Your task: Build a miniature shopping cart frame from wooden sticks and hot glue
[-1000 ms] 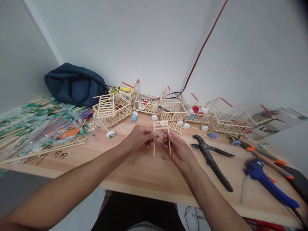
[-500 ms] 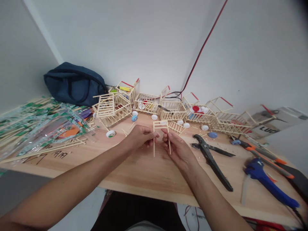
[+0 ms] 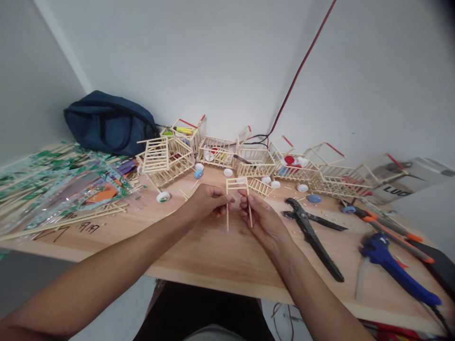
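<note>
Between my two hands is a small wooden stick frame (image 3: 237, 186), two long legs joined by short crossbars near the far end. The fingers of my left hand (image 3: 213, 201) pinch its left leg. My right hand (image 3: 261, 213) grips the right leg, whose free end pokes out toward me. The frame is held above the wooden table (image 3: 213, 255). Just behind it lies a flat ladder-like stick panel (image 3: 260, 187). White bottle caps (image 3: 275, 184) are scattered close by.
Several stick-built carts (image 3: 256, 162) line the wall. Plastic-wrapped sticks (image 3: 81, 175) and a blue bag (image 3: 110, 123) are at left. On the right lie black-handled cutters (image 3: 313, 237), a blue glue gun (image 3: 398, 267) and orange-grey pliers (image 3: 387, 227). A red-black cable (image 3: 302, 66) runs up the wall.
</note>
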`<state>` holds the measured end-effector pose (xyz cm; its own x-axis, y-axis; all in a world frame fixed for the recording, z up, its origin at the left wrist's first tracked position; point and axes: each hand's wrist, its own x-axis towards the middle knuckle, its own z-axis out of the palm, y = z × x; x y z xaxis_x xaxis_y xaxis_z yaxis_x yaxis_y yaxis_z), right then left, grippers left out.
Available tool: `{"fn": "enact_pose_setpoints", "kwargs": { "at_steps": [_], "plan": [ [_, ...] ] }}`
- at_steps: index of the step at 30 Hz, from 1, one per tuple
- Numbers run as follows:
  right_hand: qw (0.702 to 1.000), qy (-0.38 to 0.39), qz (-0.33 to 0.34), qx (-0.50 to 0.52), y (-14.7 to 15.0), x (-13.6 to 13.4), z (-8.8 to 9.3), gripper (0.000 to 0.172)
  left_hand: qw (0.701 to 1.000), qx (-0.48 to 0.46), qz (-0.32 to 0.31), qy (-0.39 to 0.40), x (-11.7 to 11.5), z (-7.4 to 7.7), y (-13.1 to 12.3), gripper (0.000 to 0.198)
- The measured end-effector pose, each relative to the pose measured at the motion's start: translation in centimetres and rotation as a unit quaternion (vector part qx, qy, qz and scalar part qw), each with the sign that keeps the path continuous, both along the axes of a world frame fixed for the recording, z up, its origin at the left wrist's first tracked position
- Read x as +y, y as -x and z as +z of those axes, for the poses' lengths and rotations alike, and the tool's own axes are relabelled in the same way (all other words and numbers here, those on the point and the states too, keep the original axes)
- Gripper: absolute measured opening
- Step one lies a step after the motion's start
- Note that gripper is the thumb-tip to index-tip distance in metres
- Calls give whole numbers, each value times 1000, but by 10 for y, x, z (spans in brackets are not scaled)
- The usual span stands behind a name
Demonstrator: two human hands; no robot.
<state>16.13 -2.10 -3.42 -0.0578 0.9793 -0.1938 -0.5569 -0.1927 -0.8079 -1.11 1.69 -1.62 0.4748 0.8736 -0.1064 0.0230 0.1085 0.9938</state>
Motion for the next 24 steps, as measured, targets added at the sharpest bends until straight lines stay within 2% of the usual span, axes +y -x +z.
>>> {"fn": "enact_pose_setpoints", "kwargs": {
  "at_steps": [9, 17, 24],
  "plan": [
    [1000, 1, 1, 10, 0, 0, 0, 26, 1000, 1, 3, -2, 2, -3, -1, 31],
    [1000, -6, 5, -3, 1, 1, 0, 25, 1000, 7, 6, 11, -1, 4, -1, 30],
    [1000, -5, 3, 2, 1, 0, 1, 23, 1000, -8, 5, 16, 2, -1, -1, 24]
  ]
}}
